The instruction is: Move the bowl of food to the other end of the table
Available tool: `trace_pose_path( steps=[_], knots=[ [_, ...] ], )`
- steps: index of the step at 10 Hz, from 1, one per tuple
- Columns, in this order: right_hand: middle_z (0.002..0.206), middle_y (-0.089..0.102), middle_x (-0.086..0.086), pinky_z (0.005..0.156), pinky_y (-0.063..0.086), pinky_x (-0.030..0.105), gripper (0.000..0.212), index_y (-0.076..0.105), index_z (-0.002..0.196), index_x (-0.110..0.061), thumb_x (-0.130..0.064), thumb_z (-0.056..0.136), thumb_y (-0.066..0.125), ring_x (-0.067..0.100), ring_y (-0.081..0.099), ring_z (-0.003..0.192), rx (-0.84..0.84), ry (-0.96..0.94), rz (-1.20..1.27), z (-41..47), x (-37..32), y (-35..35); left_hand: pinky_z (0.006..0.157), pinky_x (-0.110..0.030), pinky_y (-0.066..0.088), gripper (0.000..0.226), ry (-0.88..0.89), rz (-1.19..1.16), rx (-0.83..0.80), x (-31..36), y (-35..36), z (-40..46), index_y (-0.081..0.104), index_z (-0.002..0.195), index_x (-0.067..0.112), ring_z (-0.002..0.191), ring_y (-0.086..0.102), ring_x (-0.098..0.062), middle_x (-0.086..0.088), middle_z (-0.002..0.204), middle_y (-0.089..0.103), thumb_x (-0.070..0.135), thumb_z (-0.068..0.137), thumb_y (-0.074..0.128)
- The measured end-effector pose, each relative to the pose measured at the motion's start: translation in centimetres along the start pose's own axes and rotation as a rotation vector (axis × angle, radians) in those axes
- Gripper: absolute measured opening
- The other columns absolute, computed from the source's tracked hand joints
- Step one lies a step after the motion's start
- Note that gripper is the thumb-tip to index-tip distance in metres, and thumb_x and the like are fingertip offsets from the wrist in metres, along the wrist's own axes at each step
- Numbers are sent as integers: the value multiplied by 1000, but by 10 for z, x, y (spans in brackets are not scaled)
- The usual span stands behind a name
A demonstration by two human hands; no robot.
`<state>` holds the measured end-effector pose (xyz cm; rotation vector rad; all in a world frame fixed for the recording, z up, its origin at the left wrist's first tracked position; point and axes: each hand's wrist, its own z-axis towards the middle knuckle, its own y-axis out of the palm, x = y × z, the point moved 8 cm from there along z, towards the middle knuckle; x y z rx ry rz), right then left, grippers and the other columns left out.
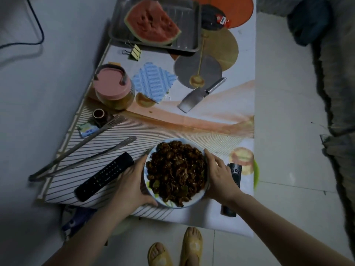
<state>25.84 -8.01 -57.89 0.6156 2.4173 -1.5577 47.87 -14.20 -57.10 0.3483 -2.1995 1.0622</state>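
Yellow sandals [175, 248] stand on the pale floor tiles at the bottom of the view, just short of the table's near edge. On that near end of the table [221, 127] sits the bowl of food [175, 173], white-rimmed and heaped with dark brown stir-fry and a few green pieces. The left hand [132, 181] cups the bowl's left side, fingers curled round the rim and the thumb at the near edge. The right hand [219, 173] is pressed to the right side, fingers spread along the rim. Whether the bowl rests on the table or is just lifted, I cannot tell.

Just left of the left hand lies a black remote [104, 176], and a second remote [233, 189] shows partly under the right wrist. Further left lie long metal tongs [82, 156] on the striped cloth. Beyond these, a jar with a pink lid [113, 87] stands near the left edge, a blue mat [153, 81] beside it, and a cleaver [201, 95] to the right. At the far end a metal tray [192, 25] holds a cut watermelon [151, 22].
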Motion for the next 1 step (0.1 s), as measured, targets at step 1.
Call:
trace_pose_path(
  steps=[1],
  knots=[
    [160, 12, 7, 115, 23, 53, 141, -16, 149, -12, -35, 60, 90, 27, 10, 146, -77, 33, -70, -7, 2, -3, 111, -52, 31, 126, -79, 37, 31, 5, -2, -14, 3, 148, 28, 139, 30, -28, -2, 152, 34, 33, 56, 89]
  ],
)
